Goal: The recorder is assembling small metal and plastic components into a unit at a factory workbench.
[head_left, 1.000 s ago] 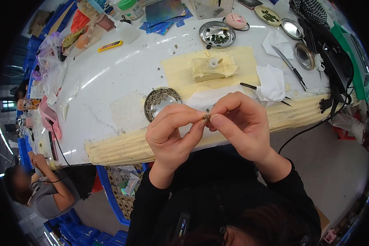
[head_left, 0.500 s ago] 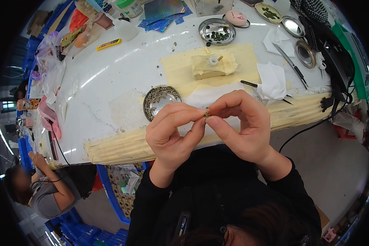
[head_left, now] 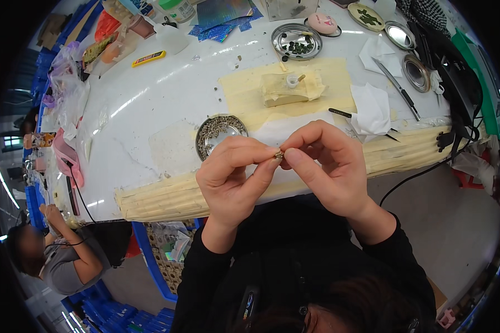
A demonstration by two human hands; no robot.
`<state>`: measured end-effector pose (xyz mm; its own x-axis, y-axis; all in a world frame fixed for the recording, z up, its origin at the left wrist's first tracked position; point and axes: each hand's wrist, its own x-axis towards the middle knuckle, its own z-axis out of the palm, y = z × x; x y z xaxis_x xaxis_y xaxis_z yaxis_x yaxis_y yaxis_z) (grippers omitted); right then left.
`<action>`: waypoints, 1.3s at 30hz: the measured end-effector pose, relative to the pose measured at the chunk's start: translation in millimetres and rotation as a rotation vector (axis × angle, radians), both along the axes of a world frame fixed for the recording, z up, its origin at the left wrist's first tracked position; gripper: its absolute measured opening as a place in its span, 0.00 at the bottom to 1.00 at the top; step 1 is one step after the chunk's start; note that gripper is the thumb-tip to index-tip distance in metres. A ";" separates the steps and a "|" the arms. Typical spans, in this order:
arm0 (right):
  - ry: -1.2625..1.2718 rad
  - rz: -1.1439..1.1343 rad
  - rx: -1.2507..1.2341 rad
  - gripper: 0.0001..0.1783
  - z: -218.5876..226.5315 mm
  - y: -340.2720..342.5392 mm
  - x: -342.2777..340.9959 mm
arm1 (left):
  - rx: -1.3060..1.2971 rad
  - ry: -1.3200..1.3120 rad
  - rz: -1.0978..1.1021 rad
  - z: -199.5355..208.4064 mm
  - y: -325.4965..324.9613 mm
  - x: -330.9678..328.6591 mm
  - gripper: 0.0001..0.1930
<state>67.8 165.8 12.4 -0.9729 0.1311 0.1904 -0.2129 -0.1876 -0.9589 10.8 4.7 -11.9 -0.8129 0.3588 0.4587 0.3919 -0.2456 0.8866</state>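
Note:
Between my fingertips, above the table's near edge, is a tiny brownish metallic piece [head_left: 278, 156], too small to name. My left hand [head_left: 234, 175] pinches it between thumb and forefinger. My right hand [head_left: 326, 169] meets it from the other side, thumb and forefinger closed at the piece; its other fingers curl behind. Just beyond my left hand, a round metal dish [head_left: 223, 131] holds many small greyish-brown bits. A block wrapped in cream tape [head_left: 283, 95] carries a small white cup [head_left: 292, 81] and stands farther back.
A round tray [head_left: 280, 41] with dark green pieces lies at the back. To the right are a white tissue [head_left: 370, 108], black tweezers [head_left: 339, 112] and a long pen-like tool [head_left: 397, 89]. A yellow box [head_left: 149, 59] lies back left. Another person [head_left: 75, 258] sits at the left.
My right thumb has lifted and shifted slightly at the tiny piece, so more of it shows. My left hand keeps its pinch almost unmoved. The whole view has shifted a little.

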 end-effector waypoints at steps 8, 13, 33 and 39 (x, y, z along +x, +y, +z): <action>0.008 -0.005 0.008 0.05 -0.7 -1.2 -1.1 | 0.038 -0.064 -0.059 1.0 -0.9 0.1 0.10; 0.031 -0.029 0.009 0.04 -2.7 -4.3 -2.7 | 0.052 -0.083 -0.084 0.6 -2.1 -1.0 0.10; 0.282 -0.181 0.372 0.05 -6.0 -9.6 -11.8 | 0.217 -0.289 -0.156 2.7 -4.0 0.6 0.07; 0.348 -0.403 0.596 0.05 4.5 10.3 -22.0 | 0.244 -0.306 -0.119 -1.3 -5.1 -0.2 0.07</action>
